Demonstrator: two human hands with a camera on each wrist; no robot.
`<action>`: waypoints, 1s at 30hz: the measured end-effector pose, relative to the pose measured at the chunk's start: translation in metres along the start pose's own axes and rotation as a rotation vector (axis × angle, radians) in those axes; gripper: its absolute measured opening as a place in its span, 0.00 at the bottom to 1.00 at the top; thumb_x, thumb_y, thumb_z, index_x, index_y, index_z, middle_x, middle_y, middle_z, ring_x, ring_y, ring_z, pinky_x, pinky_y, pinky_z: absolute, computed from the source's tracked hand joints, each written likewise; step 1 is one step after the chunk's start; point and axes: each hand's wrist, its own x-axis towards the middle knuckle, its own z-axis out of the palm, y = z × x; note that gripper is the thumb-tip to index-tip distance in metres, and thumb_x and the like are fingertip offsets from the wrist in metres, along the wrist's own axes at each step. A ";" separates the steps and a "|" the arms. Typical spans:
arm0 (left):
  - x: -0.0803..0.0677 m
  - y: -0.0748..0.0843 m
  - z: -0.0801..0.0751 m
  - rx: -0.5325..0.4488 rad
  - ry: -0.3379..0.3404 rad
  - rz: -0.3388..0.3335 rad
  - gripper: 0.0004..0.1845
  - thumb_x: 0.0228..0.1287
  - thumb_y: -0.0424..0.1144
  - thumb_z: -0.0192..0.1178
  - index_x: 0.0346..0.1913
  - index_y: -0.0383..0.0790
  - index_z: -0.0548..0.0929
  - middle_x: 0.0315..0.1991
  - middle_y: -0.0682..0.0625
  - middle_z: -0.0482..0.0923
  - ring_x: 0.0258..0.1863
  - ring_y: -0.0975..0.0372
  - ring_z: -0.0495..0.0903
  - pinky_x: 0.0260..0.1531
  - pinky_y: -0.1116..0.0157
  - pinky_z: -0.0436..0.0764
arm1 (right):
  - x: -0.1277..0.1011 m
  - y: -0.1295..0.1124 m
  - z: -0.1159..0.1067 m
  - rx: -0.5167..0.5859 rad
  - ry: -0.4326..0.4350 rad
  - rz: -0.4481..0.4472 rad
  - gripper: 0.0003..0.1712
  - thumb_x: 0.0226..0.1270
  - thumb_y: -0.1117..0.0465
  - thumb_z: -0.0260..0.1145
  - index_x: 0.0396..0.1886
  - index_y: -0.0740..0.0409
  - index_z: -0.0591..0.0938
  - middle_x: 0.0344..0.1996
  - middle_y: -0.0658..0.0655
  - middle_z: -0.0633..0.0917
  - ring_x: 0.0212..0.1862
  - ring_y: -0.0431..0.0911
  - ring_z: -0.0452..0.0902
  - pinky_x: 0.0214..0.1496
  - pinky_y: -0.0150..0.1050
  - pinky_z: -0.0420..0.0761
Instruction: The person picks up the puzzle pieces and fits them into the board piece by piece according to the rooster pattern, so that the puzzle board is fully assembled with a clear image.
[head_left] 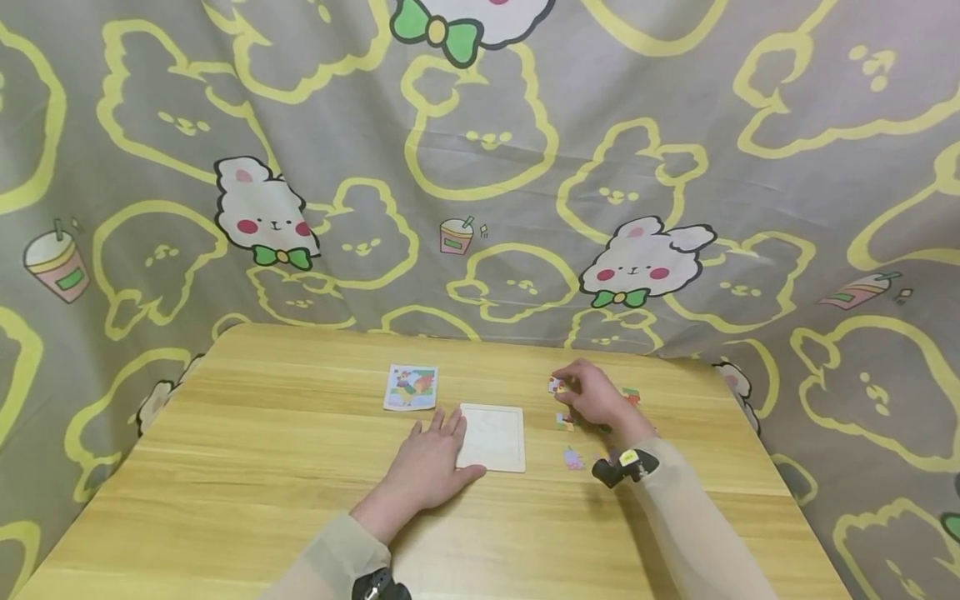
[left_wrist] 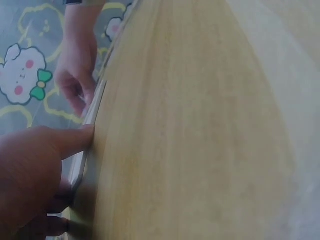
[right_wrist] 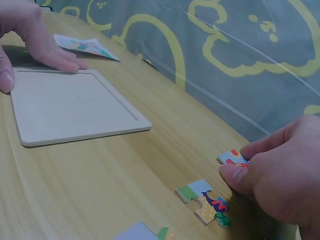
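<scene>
My right hand (head_left: 597, 393) pinches a jigsaw piece (right_wrist: 232, 158), light blue with red shapes, between thumb and fingertip. It is over the right part of the table, and the palm side is hidden in the head view. My left hand (head_left: 426, 463) rests with fingers extended along the left edge of a pale square puzzle tray (head_left: 492, 439), thumb at its lower corner. Inside its raised border the tray shows a bare, flat base. Just below the right hand lies a second jigsaw piece (right_wrist: 204, 200) with green, blue and tan on it.
A picture card (head_left: 411, 388) showing a colourful bird lies behind the left hand. A pinkish-purple jigsaw piece (head_left: 573, 458) and a red and green piece (head_left: 632, 396) lie on the wooden table (head_left: 247, 450). A patterned curtain (head_left: 510, 167) hangs along its far edge.
</scene>
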 end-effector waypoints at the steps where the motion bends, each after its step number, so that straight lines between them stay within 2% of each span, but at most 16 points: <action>1: 0.000 0.000 0.000 0.002 0.001 -0.001 0.49 0.72 0.67 0.60 0.78 0.29 0.68 0.80 0.38 0.62 0.79 0.39 0.59 0.72 0.35 0.62 | 0.000 0.000 0.000 0.007 0.008 0.006 0.22 0.69 0.68 0.75 0.61 0.68 0.84 0.51 0.61 0.80 0.47 0.53 0.76 0.58 0.55 0.79; 5: -0.001 -0.001 0.000 -0.001 0.002 -0.002 0.49 0.72 0.67 0.60 0.78 0.28 0.68 0.80 0.38 0.62 0.79 0.39 0.59 0.72 0.35 0.62 | -0.002 0.001 0.003 0.054 0.027 0.004 0.21 0.69 0.69 0.75 0.60 0.66 0.84 0.51 0.61 0.80 0.50 0.55 0.77 0.59 0.57 0.79; 10: -0.002 -0.001 0.000 -0.009 0.006 0.000 0.49 0.72 0.67 0.59 0.78 0.28 0.68 0.80 0.38 0.62 0.79 0.39 0.59 0.72 0.34 0.61 | -0.002 0.004 0.005 0.070 0.052 -0.071 0.22 0.68 0.71 0.74 0.61 0.68 0.85 0.49 0.58 0.82 0.52 0.55 0.79 0.60 0.56 0.80; 13: -0.002 -0.001 0.001 -0.010 0.009 -0.001 0.49 0.73 0.67 0.59 0.78 0.28 0.68 0.80 0.38 0.62 0.79 0.39 0.59 0.72 0.34 0.61 | -0.001 0.004 0.006 0.083 0.044 -0.103 0.23 0.69 0.73 0.73 0.62 0.71 0.83 0.49 0.59 0.80 0.46 0.51 0.80 0.51 0.48 0.85; 16: -0.001 -0.001 0.002 -0.013 0.011 0.000 0.49 0.73 0.67 0.59 0.78 0.29 0.68 0.80 0.38 0.61 0.79 0.39 0.59 0.72 0.34 0.61 | -0.001 0.004 0.006 0.119 0.021 -0.089 0.23 0.70 0.74 0.71 0.64 0.73 0.82 0.50 0.60 0.77 0.38 0.48 0.78 0.37 0.40 0.87; 18: -0.001 -0.001 0.002 -0.018 0.011 0.001 0.48 0.73 0.67 0.59 0.78 0.28 0.68 0.80 0.38 0.61 0.79 0.39 0.59 0.72 0.34 0.61 | -0.001 0.005 0.007 0.136 0.013 -0.075 0.24 0.71 0.73 0.71 0.65 0.73 0.81 0.50 0.61 0.76 0.33 0.47 0.78 0.32 0.38 0.87; 25: -0.001 0.000 0.002 -0.004 0.016 0.004 0.48 0.73 0.67 0.58 0.78 0.29 0.68 0.80 0.39 0.61 0.79 0.39 0.59 0.72 0.35 0.61 | 0.000 0.007 0.009 0.047 0.089 -0.104 0.23 0.70 0.66 0.75 0.61 0.70 0.84 0.47 0.57 0.80 0.41 0.45 0.76 0.48 0.43 0.83; 30: -0.001 0.000 0.002 -0.007 0.019 0.008 0.48 0.73 0.67 0.59 0.77 0.28 0.69 0.80 0.38 0.61 0.79 0.39 0.60 0.72 0.35 0.62 | -0.001 0.008 0.009 0.035 0.075 -0.103 0.20 0.72 0.67 0.73 0.60 0.69 0.83 0.46 0.56 0.79 0.39 0.45 0.75 0.47 0.43 0.81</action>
